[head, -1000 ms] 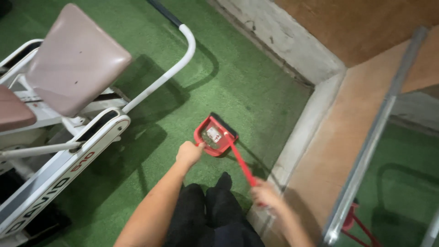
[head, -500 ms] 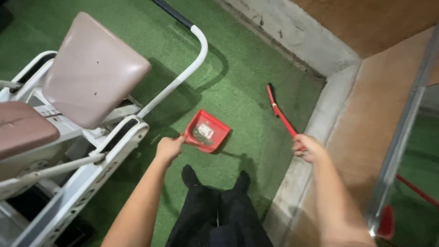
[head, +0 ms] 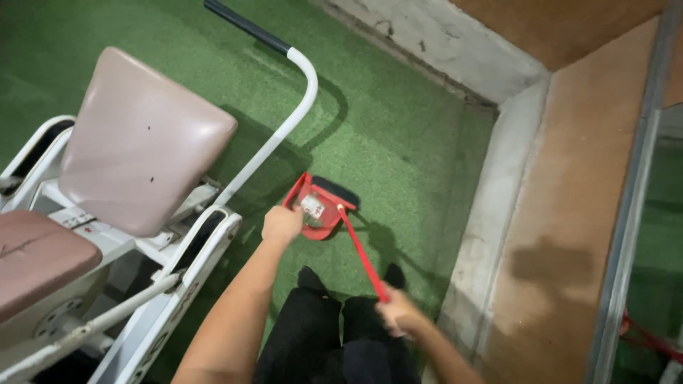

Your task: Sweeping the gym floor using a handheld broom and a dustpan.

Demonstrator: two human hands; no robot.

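Far left of the left hand: white steel-framed gym machine with pinkish-brown padded seat and backrest, standing on green artificial-turf floor. Its curved white tube handle with black grip runs up and away just left of the hand.

Left hand: fist closed around the short handle of a red plastic dustpan. Pan sits just ahead of and right of the knuckles, mouth tilted up off the turf or barely touching, can't tell which. Something small and pale lies inside the pan.

Black brush head sits at the pan's far lip, touching or nearly so. It's on a thin red broom stick running diagonally back toward the right hand.

Right hand: motion-blurred, wrapped around the lower end of the stick. Looks like a closed grip, fingers not resolvable. Person's black-trousered legs are directly below, between the two hands.

Right of the right hand: grey concrete kerb, then a brown board wall and a metal rail.

Handling judgement: dustpan is light, rigid, thin-walled plastic, held by the handle stub, kept level or contents slide out; smooth plastic, so mildly slippery. Broom stick is light, stiff, slim; a one-handed grip low on it gives little leverage over the head, so a hold nearer mid-stick would control better. Nothing fragile.
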